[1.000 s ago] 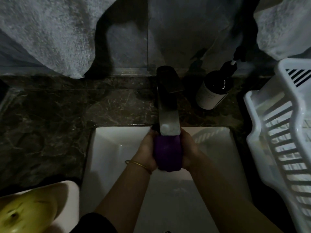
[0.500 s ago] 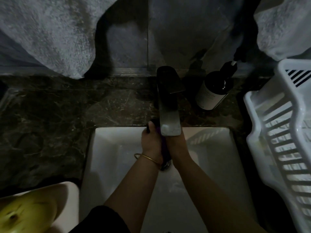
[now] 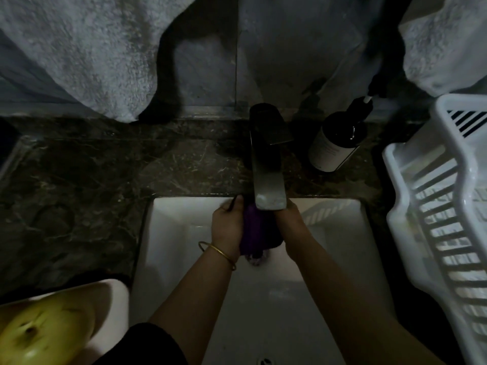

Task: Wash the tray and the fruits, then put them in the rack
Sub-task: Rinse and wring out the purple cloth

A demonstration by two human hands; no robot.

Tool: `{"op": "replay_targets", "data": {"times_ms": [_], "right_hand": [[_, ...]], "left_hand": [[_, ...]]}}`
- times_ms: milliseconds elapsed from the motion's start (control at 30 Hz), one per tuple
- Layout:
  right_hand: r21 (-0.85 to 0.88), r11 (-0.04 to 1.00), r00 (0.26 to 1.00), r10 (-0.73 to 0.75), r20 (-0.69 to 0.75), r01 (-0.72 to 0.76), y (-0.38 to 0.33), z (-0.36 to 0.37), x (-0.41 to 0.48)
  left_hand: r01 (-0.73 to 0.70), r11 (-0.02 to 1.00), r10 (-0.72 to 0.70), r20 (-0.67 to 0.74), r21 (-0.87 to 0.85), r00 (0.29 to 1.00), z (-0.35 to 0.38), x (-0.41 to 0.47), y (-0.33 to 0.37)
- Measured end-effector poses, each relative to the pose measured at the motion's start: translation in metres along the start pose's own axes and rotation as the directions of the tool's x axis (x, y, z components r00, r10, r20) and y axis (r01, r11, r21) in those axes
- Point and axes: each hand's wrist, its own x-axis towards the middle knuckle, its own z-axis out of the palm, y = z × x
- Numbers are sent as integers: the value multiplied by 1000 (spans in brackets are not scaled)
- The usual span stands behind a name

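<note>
At the far left, low in your view, a yellow fruit (image 3: pixel 39 335) lies on the white tray (image 3: pixel 113 299), which sits on the dark marble counter (image 3: pixel 92 180) just beside the sink's left edge. Above it, a pale towel (image 3: pixel 79 48) hangs down against the wall.

Moving right, the white sink (image 3: pixel 171 219) is set into the counter, and both of your forearms reach into it. Your left hand (image 3: pixel 228 227), with a thin gold bangle (image 3: pixel 218 252) at the wrist, is wrapped round the left side of the purple fruit (image 3: pixel 254 233), its fingers curled over the top. The fruit is held between your two hands, above the basin and directly under the spout of the faucet (image 3: pixel 267 167); its lower end pokes out pale below your palms. Your right hand (image 3: pixel 290 222) clasps the fruit from the right, palm against it, with the fingertips hidden beneath the spout. The drain (image 3: pixel 264 361) shows at the bottom edge.

Right of the faucet, a dark pump bottle (image 3: pixel 334 143) with a light label stands on the counter near the wall. Further right, the white slatted rack (image 3: pixel 434 206) rests beside the sink. A second towel (image 3: pixel 442 43) hangs above it in the top corner.
</note>
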Motion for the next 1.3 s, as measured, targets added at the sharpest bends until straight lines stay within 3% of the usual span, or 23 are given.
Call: {"op": "replay_targets", "data": {"times_ms": [67, 133, 233, 300, 367, 533, 767, 833, 900, 967, 1167, 1233, 1300], "right_hand": [[45, 997, 997, -68, -43, 70, -3, 0, 0], [-10, 991, 991, -131, -7, 131, -3, -1, -4], [-91, 975, 978, -193, 84, 200, -3, -4, -11], [-74, 974, 967, -202, 156, 215, -3, -7, -17], [-73, 976, 953, -180, 245, 203, -4, -12, -22], [-87, 990, 902, -61, 427, 108, -7, -21, -20], [1, 999, 831, 39, 555, -47, -9, -38, -17], [-7, 996, 817, 73, 572, -85, -13, -43, -14], [-11, 996, 850, 80, 520, -86, -15, -40, -9], [-26, 999, 905, 32, 424, -23, -14, -35, -2], [30, 999, 991, 7, 134, -12, -5, -29, 16], [52, 999, 998, -13, 69, 9, 0, -26, 17], [122, 992, 1000, -23, 16, 21, 6, -27, 17]], "left_hand": [[102, 991, -102, 3, -83, 995, -5, -4, 2], [305, 947, -303, 33, -106, 952, -8, -7, 3], [655, 743, -630, 184, -137, 754, -10, -19, 5], [707, 674, -598, 405, -213, 692, -7, -22, 0], [685, 653, -483, 519, -323, 705, -2, -21, -4], [665, 603, -407, 546, -442, 732, -7, -17, 0], [630, 635, -406, 500, -447, 765, -15, -9, 1], [592, 711, -401, 474, -380, 784, -18, -8, -1], [533, 820, -396, 466, -207, 791, -17, -13, 1], [527, 844, -423, 477, -104, 771, -18, -14, 2], [461, 887, -374, 550, -23, 747, -17, -24, 10], [411, 911, -337, 530, -24, 778, -14, -27, 11], [448, 890, -347, 509, -85, 788, -12, -28, 14]]}}
